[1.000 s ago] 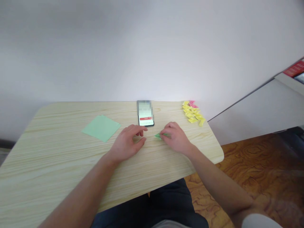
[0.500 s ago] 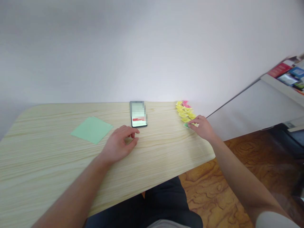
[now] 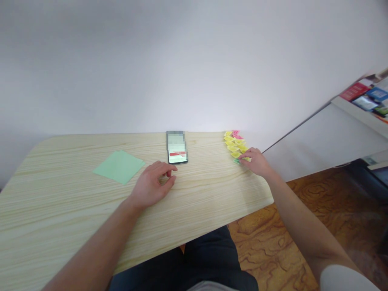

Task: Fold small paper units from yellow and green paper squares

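Head view: my right hand (image 3: 257, 162) pinched green folded piece (image 3: 237, 161) beside yellow pieces (image 3: 233, 148), near right edge of tabletop (image 3: 200, 198). My left hand (image 3: 153, 184), grip moderately wide, lay between green paper (image 3: 119, 167) and phone (image 3: 177, 147), closer to tabletop's front edge.

And the right arm (image 3: 303, 222) is stretched forward and out to the side, its elbow slightly bent, a pale sleeve (image 3: 339, 279) glimpsed at its upper end. The right hand (image 3: 257, 162) is turned inward, back upward — thumb and forefinger are brought together in a pinch! Over on the other side, the left forearm (image 3: 100, 242) is angled inward from the lower corner, and the left hand (image 3: 153, 184) is held palm down, fingers loosely curled, the thumb parted from the forefinger — nothing is gripped there. The hands are set well apart.
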{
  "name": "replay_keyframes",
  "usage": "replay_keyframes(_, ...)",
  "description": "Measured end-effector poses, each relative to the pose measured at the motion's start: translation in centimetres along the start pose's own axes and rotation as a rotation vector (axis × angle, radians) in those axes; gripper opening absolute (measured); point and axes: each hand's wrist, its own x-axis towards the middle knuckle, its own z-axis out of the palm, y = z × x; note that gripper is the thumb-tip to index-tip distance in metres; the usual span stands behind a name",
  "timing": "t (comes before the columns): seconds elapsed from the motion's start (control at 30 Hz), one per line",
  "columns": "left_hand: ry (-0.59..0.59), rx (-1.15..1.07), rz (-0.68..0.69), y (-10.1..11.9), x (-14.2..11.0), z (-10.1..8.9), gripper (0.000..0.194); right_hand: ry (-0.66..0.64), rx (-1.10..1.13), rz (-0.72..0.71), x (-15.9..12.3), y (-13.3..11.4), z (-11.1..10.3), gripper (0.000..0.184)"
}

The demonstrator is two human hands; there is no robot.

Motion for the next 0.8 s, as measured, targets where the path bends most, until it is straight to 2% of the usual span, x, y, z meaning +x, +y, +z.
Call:
replay_keyframes(0.23, 0.001, -0.005, -0.014, 0.1, 0.0, -0.1, 0.022, 0.029, 0.015, 0.015, -0.1, 0.1, -0.5, 0.018)
replay_keyframes(0.43, 0.008, -0.010, -0.010, 0.2, 0.1, -0.1, 0.022, 0.178, 0.057, 0.057, -0.4, -1.5, -1.7, 0.021)
replay_keyframes(0.53, 0.024, -0.014, -0.009, 0.1, 0.0, -0.1, 0.021, 0.233, 0.123, 0.041, -0.8, -3.8, -1.6, 0.018)
replay_keyframes(0.63, 0.050, -0.011, -0.014, 0.0, 0.0, 0.0, 0.019, 0.277, 0.228, 0.007, -1.3, -7.1, -0.6, 0.015)
replay_keyframes(0.8, 0.108, 0.024, 0.011, 0.6, 0.4, -0.2, 0.014, 0.201, 0.417, -0.060, -2.4, -14.2, 2.7, 0.014)
